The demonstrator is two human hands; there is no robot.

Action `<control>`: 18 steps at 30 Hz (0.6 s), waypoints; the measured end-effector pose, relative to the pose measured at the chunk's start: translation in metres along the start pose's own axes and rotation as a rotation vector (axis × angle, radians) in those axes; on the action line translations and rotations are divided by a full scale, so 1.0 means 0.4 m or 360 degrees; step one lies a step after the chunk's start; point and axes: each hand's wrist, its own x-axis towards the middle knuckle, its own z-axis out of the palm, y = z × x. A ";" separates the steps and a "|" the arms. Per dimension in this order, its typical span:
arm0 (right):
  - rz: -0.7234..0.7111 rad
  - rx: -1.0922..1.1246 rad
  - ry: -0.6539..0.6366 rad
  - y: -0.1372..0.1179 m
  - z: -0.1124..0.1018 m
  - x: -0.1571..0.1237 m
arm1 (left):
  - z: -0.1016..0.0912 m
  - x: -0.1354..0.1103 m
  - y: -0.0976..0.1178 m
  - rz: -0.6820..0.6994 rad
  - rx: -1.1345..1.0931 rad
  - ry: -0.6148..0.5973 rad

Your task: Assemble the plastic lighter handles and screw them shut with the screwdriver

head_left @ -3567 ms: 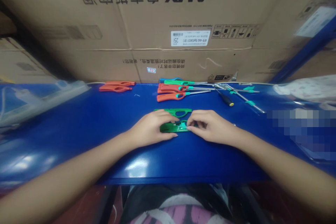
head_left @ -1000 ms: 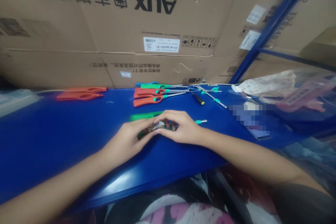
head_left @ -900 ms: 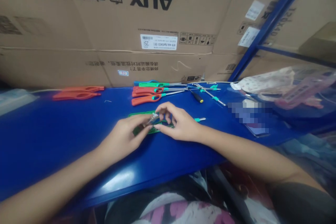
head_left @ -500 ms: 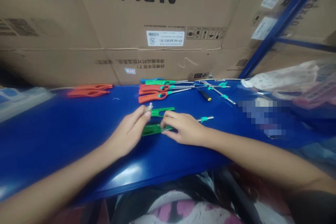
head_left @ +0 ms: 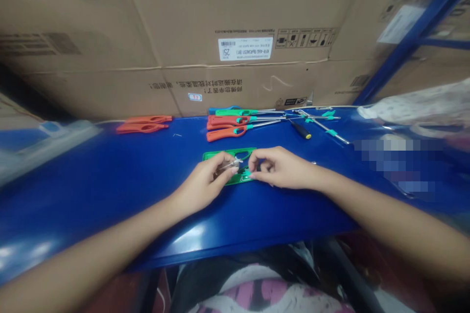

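Observation:
Two green lighter shell halves lie side by side on the blue table [head_left: 110, 181]: a far half [head_left: 227, 152] and a near half [head_left: 240, 177] under my fingers. My left hand [head_left: 205, 183] is closed, pinching a small clear and metal part [head_left: 229, 164] over the near half. My right hand [head_left: 281, 168] is closed in a pinch at the right end of the near half, on a small piece I cannot make out.
At the back lie several assembled orange and green stick lighters [head_left: 235, 122], two orange shell halves [head_left: 143, 123], a black-and-yellow screwdriver [head_left: 301, 129] and metal tubes with teal collars [head_left: 325, 124]. Cardboard boxes [head_left: 220, 34] wall the back. Plastic bags [head_left: 422, 107] sit at right.
My left hand has brought the clear part from beside the far shell half down over the near half. My right hand has shifted right along it. The view has swung left.

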 end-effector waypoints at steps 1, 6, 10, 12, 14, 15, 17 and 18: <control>0.0066 0.0131 -0.0071 0.004 -0.004 0.001 | 0.000 -0.001 -0.001 0.0002 -0.0006 0.0006; 0.0143 0.0561 -0.0191 0.014 0.008 0.012 | -0.007 -0.007 -0.001 -0.0014 0.0053 0.0059; 0.0145 0.0630 -0.0157 0.006 0.020 0.015 | -0.013 -0.009 0.012 -0.0023 0.0096 0.0009; 0.0164 0.0601 -0.0137 0.001 0.021 0.014 | -0.016 -0.008 0.020 0.0003 0.0120 -0.0003; 0.0177 0.0583 -0.0122 -0.003 0.021 0.011 | -0.017 -0.006 0.024 0.0040 0.0152 0.0017; 0.0185 0.0588 -0.0117 -0.005 0.021 0.010 | -0.017 -0.005 0.024 0.0051 0.0160 0.0018; 0.0209 0.0623 -0.0110 -0.007 0.022 0.008 | -0.015 -0.003 0.020 0.0034 0.0116 -0.0025; 0.0223 0.0644 -0.0107 -0.008 0.022 0.008 | -0.014 -0.002 0.016 0.0009 0.0067 -0.0055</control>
